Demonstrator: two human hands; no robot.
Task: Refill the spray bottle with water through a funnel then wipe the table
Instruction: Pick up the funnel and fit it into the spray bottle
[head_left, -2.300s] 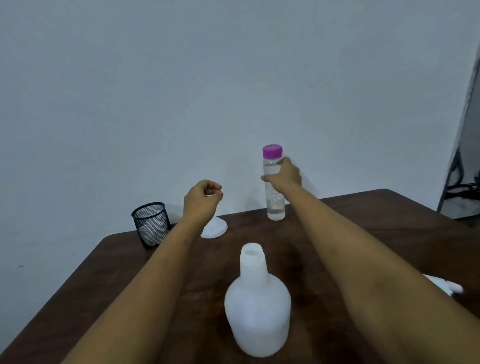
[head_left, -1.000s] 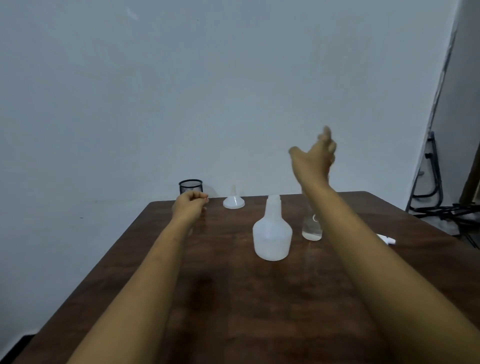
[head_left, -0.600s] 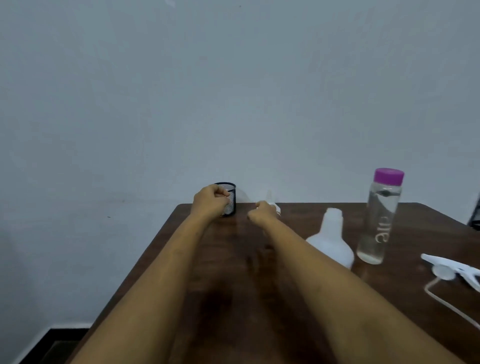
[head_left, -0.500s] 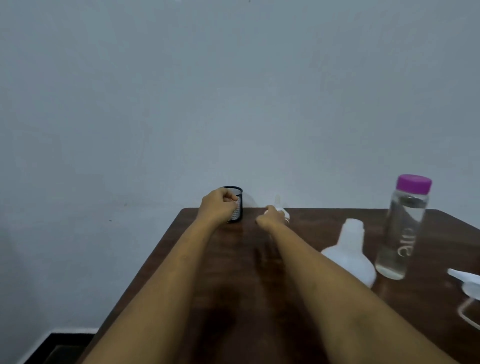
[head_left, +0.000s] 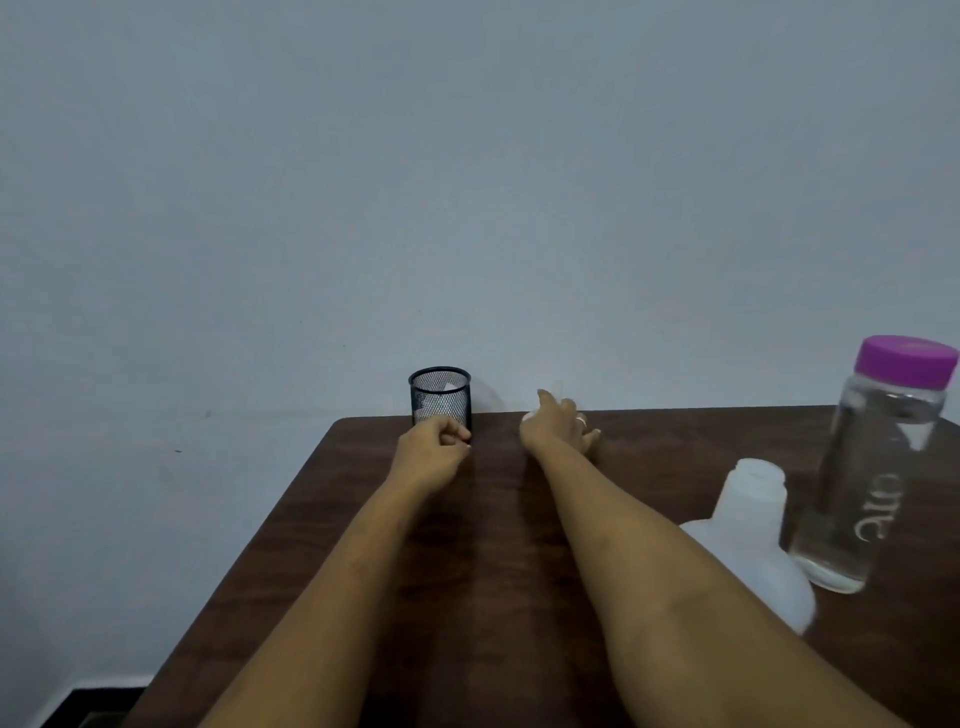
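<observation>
The white funnel (head_left: 558, 387) stands at the table's far edge by the wall. Only its spout and a bit of its rim show, because my right hand (head_left: 558, 427) is wrapped around it, thumb up beside the spout. My left hand (head_left: 435, 451) is a closed fist with nothing in it, resting on the table just in front of the black mesh cup. The white spray bottle (head_left: 753, 525) stands uncapped at the right, partly behind my right forearm. Right of it stands the clear water bottle (head_left: 878, 467) with a purple cap.
A black mesh cup (head_left: 440, 397) with something white inside stands at the far edge, left of the funnel. The dark wooden table (head_left: 493, 519) ends at a grey wall at the back and drops off on the left.
My right hand left the water bottle, crossed to the far edge and closed on the funnel. My view swung left, so both bottles now sit at the right. The left fist stayed near the cup.
</observation>
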